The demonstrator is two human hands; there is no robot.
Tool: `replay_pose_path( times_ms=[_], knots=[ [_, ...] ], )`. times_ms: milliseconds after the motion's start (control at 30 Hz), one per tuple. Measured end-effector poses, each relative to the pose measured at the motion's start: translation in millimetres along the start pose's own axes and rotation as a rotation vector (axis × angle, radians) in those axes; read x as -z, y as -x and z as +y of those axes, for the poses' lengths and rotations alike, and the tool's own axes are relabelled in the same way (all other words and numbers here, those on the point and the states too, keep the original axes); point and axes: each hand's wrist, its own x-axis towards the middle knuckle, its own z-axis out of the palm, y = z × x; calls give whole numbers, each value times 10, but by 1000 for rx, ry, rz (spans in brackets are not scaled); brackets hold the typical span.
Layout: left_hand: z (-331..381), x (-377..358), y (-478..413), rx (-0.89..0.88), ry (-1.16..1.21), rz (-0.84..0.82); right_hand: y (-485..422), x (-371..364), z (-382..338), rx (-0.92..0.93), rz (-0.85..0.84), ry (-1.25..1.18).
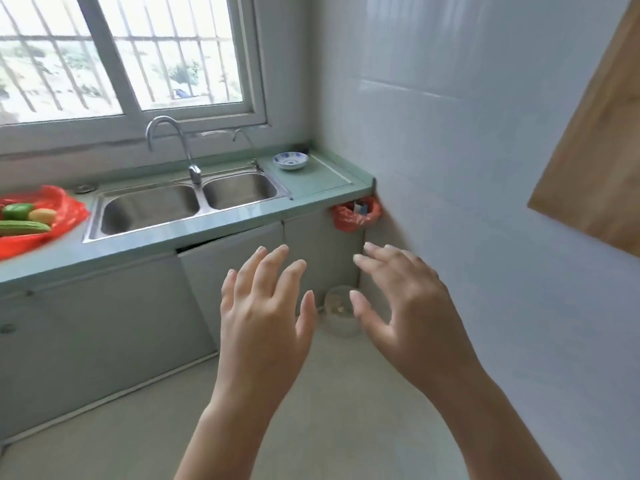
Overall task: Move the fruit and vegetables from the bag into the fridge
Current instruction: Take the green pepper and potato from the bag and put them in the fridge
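Both hands are hanging mid-air in front of the cabinets, fingers spread wide, holding nothing: left hand (266, 306), right hand (401, 303).

Red bag (52, 209) is sitting on the counter (214, 233) at the far left, roughly 10 o'clock from the hands and well apart. It's lying open with a cucumber (22, 227), a green round piece (17, 211) and a yellow piece (42, 215) showing. The cucumber's long axis is running about 9-to-3.

Left hand is nearer the bag, so I'd judge the reach goes up and left over the counter edge.

The double sink (187, 202) and tap (173, 147) are sitting between at 11 o'clock, beside the path rather than across it. Blue-and-white bowl (290, 160) is at 12, well clear.

Fridge isn't showing. The wooden panel (595, 157) at 2 o'clock: can't tell what it is.
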Motion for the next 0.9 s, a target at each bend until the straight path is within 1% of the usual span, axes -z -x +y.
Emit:
replay_pose_path(
  times_ms=[300, 433, 600, 733, 833, 900],
  knots=[
    [-1566, 284, 196, 314, -211, 66, -694, -1453, -1073, 224, -199, -249],
    [-2151, 232, 97, 393, -265, 99, -1077, -2097, -1380, 282, -245, -334],
    [-2923, 59, -424, 427, -354, 122, -1764, -2914, -1598, 336, -201, -385],
    [-3490, -21, -1096, 426, -344, 93, -2438, -3494, -1776, 359, -234, -430],
    [-3872, -21, -1400, 449, -358, 133, -2845, -3874, -1920, 392, -234, -470],
    [-4130, -39, -1477, 504, -372, 155, -3050, -4130, -2048, 406, -259, -507]
  ],
)
